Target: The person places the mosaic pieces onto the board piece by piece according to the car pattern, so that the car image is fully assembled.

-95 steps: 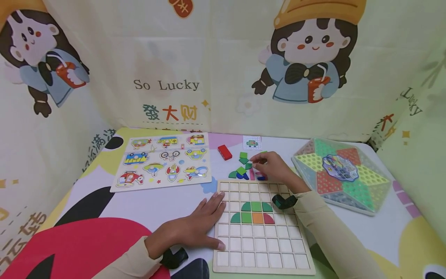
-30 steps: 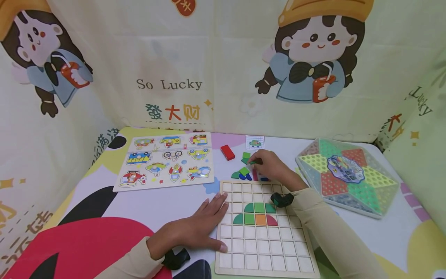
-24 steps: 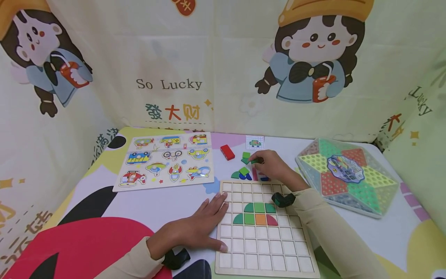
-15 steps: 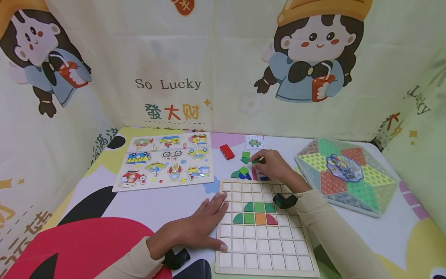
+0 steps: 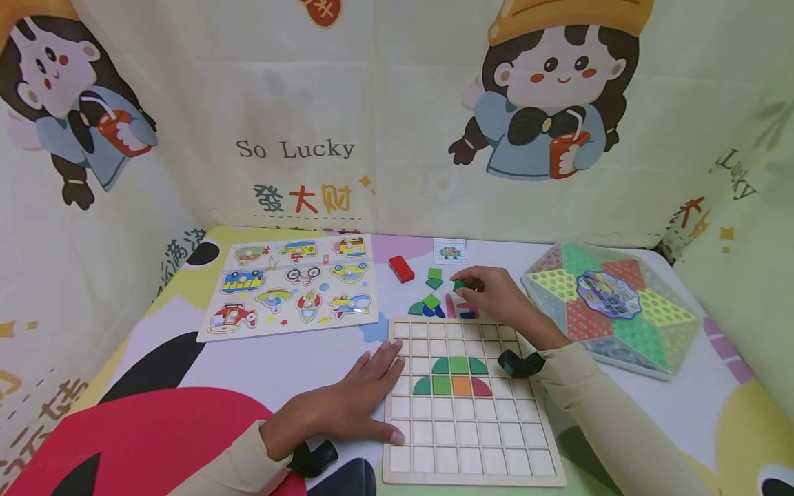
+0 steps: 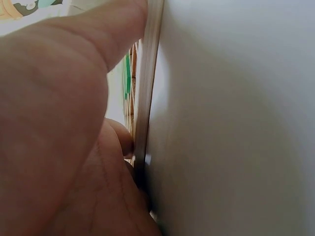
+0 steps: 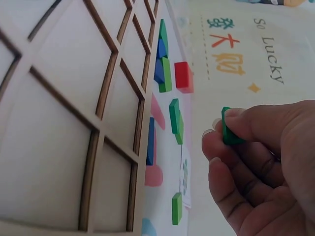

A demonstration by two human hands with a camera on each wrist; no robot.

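A wooden grid board [image 5: 471, 460] lies in front of me, with green, orange and red tiles set together in its middle cells. My left hand [image 5: 341, 408] rests at the board's left edge, fingers extended and thumb on the frame; the left wrist view shows it close against the rim. Just beyond the board's far edge, my right hand [image 5: 499, 296] pinches a dark green tile [image 7: 228, 129] between thumb and fingers, above the table. Loose green tiles [image 5: 435, 274] and blue tiles [image 5: 434, 311] lie near that hand.
A small pattern card [image 5: 449, 252] lies behind the loose tiles, beside a red block [image 5: 401, 269]. To the left is a vehicle puzzle board [image 5: 291, 320]. A clear-lidded hexagonal game box [image 5: 611, 313] sits at the right. A printed cloth [image 5: 409, 124] hangs behind the table.
My right hand has picked a dark green tile out of the loose pile and drawn it slightly to the right, turning it in its fingers. The left hand stays at the board's edge.
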